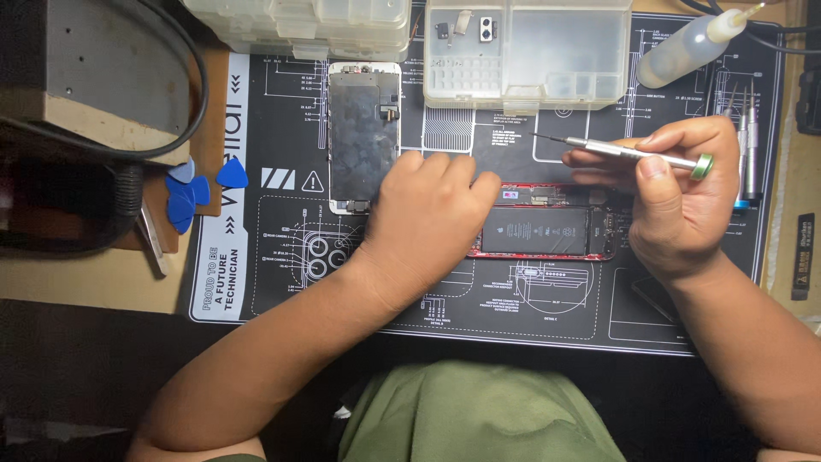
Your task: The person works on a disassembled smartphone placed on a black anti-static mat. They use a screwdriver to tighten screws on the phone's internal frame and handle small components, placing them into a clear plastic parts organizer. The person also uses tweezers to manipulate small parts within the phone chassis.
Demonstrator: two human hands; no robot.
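Observation:
An opened red phone (547, 231) lies on the black repair mat (282, 274), its black battery and inner parts showing. My left hand (428, 218) rests palm down over the phone's left end, fingers curled together against it. My right hand (676, 197) hovers over the phone's right end and grips a thin silver screwdriver (633, 154) with a green end cap, its tip pointing left above the phone. The phone's detached screen panel (364, 137) lies face down on the mat to the upper left of my left hand.
A clear plastic parts box (526, 51) with small parts stands at the back, another clear box (308, 26) to its left. A squeeze bottle (684, 51) lies at the back right. Blue picks (192, 192) sit left of the mat. More drivers (748, 145) lie at the right.

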